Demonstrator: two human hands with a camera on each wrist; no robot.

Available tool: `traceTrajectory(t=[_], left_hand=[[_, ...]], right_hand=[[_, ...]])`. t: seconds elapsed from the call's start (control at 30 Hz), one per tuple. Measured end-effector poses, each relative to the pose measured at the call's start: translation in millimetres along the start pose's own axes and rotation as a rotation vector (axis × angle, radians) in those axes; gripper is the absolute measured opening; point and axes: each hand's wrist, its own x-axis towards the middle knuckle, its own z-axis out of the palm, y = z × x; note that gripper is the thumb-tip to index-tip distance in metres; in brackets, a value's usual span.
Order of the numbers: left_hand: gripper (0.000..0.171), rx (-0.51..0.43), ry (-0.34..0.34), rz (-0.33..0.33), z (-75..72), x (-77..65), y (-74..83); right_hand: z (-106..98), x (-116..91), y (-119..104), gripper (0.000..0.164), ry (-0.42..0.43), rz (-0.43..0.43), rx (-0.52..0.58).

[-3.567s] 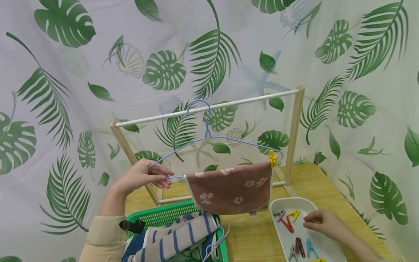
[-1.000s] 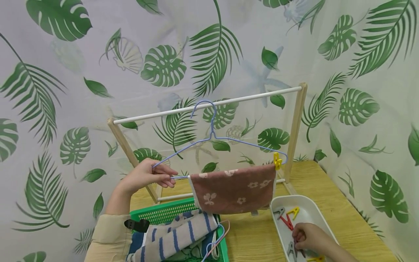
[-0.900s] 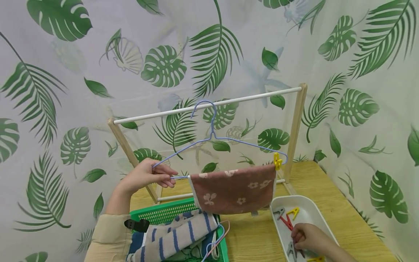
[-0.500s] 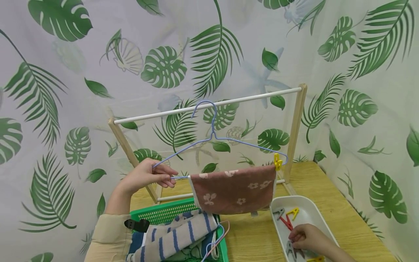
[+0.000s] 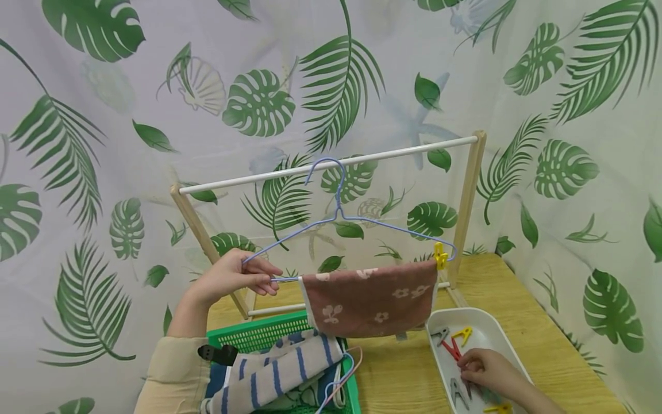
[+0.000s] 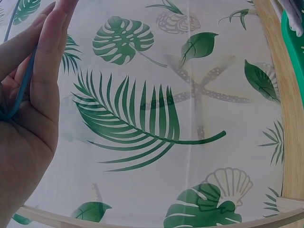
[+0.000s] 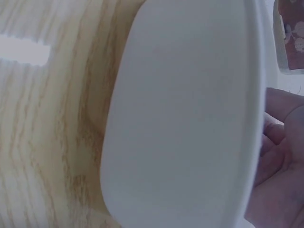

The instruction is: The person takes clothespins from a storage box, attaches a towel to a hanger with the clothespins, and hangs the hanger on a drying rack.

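My left hand (image 5: 235, 277) grips the left end of a blue wire clothes hanger (image 5: 338, 210); in the left wrist view the bent wire (image 6: 23, 90) runs through the fingers. A brown-pink flowered towel (image 5: 369, 302) is draped over the hanger's lower bar, with a yellow clothespin (image 5: 440, 256) clipped at its right end. Inside the white tray (image 5: 504, 328), my right hand (image 5: 488, 369) has its fingertips pinched on a dark red clothespin (image 5: 468, 390), partly hidden. Around it lie a grey clothespin (image 5: 457, 394), a red one (image 5: 451, 349) and several others. The tray's wall hides the fingertips in the right wrist view.
Behind the hanger stands a wooden rack with a white rail (image 5: 403, 153). A green basket (image 5: 258, 332) at the front left holds a striped towel (image 5: 289, 368), other cloths and more hangers (image 5: 347, 376). Leaf-print curtains enclose the wooden table (image 5: 393, 379).
My right hand has come from the tray's right side into the tray and taken hold of the dark red clothespin, then shifted slightly. The left hand and hanger have drifted slightly right.
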Motion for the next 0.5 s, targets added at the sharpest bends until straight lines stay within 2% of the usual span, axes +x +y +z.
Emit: traceTrajectory(t=[0.1,0.27,0.37,0.5], left_hand=[[0.028,-0.007,-0.001,-0.002,0.5,0.4,-0.7],[0.029,-0.010,-0.004,-0.005,1.4,1.6,-0.7],[0.029,-0.003,-0.007,-0.005,2.3,2.2,-0.5],[0.029,-0.001,-0.012,-0.003,3.5,3.1,-0.8]], right_hand=[[-0.6,-1.7,-2.4,0.016,0.051,-0.007,-0.029],[-4.6,-1.7,-5.5,0.025,0.094,0.004,-0.023],[-5.5,0.0,-8.0,0.027,0.128,0.063,-0.041],[-5.0,1.4,-9.9,0.015,0.164,0.129,-0.073]])
